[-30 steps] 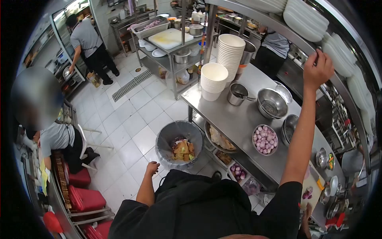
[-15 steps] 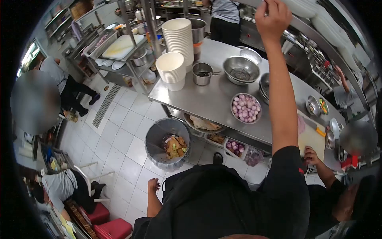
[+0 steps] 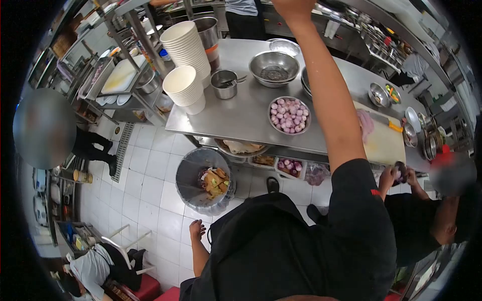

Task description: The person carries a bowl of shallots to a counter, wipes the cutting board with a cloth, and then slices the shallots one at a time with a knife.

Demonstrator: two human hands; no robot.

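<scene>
My right arm stretches up across the steel table (image 3: 226, 118), and my right hand (image 3: 296, 9) is cut off by the top edge, so its fingers are hidden. Below the forearm sits a metal bowl of peeled shallots (image 3: 288, 115). My left hand (image 3: 197, 230) hangs beside my body, with fingers loosely bent and nothing in it. It is nearest to the lined waste bin (image 3: 188, 173), which has food scraps inside. At my right, a co-worker's two hands hold a dark purple onion (image 3: 400, 173) beside a cutting board (image 3: 384, 143).
Stacked white paper tubs (image 3: 186, 90), a small steel pot (image 3: 224, 85) and steel bowls (image 3: 273, 67) stand on the table. A knife with a yellow handle (image 3: 395, 127) lies on the board. A white chair (image 3: 125, 246) and other people are at the left.
The view has shifted, and my raised right hand has gone partly out of the top of the frame. The co-worker's second hand has come into view, with the onion between both hands.
</scene>
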